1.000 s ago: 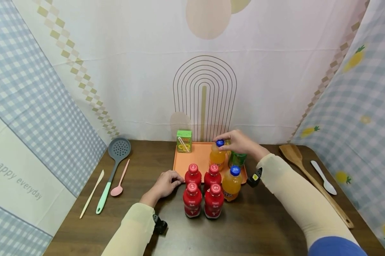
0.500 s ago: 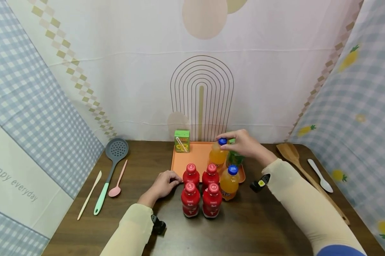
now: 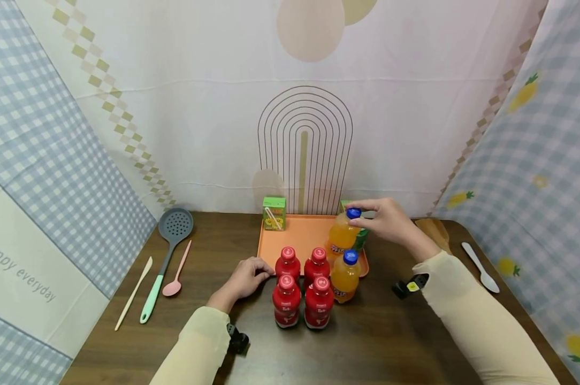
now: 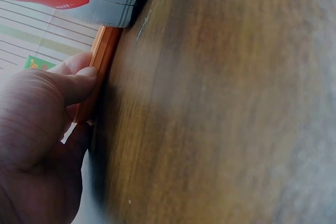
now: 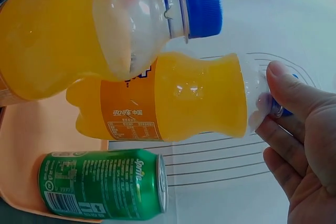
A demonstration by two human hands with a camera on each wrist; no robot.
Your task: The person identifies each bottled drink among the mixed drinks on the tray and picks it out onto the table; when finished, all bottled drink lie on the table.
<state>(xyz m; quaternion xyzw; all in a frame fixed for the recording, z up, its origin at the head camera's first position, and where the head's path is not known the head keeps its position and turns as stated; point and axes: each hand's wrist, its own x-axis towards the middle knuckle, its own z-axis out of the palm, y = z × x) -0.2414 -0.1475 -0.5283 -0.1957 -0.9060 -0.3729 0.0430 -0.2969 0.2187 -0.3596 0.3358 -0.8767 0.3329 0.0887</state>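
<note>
My right hand (image 3: pixel 385 218) grips an orange soda bottle (image 3: pixel 343 234) at its blue-capped neck, over the right part of an orange tray (image 3: pixel 295 235). In the right wrist view thumb and fingers close round the neck of that soda bottle (image 5: pixel 202 98). A green Sprite can (image 5: pixel 105 184) stands on the tray beside it, partly hidden in the head view. A second orange soda bottle (image 3: pixel 345 278) stands in front of the tray's right side. My left hand (image 3: pixel 245 277) pinches the tray's front left edge; the left wrist view shows the thumb on the tray rim (image 4: pixel 107 48).
Several red bottles (image 3: pixel 287 307) stand close together before the tray, left of the second soda bottle. A green drink carton (image 3: pixel 274 214) sits at the tray's back left. Left lie a slotted skimmer (image 3: pixel 176 224), pink spoon (image 3: pixel 173 287) and light knife (image 3: pixel 134 293); right, a wooden spatula (image 3: pixel 434 231) and white spoon (image 3: pixel 482 270).
My right hand has moved right with the soda bottle, from the middle of the tray to in front of the green can. The left hand has stayed at the tray edge.
</note>
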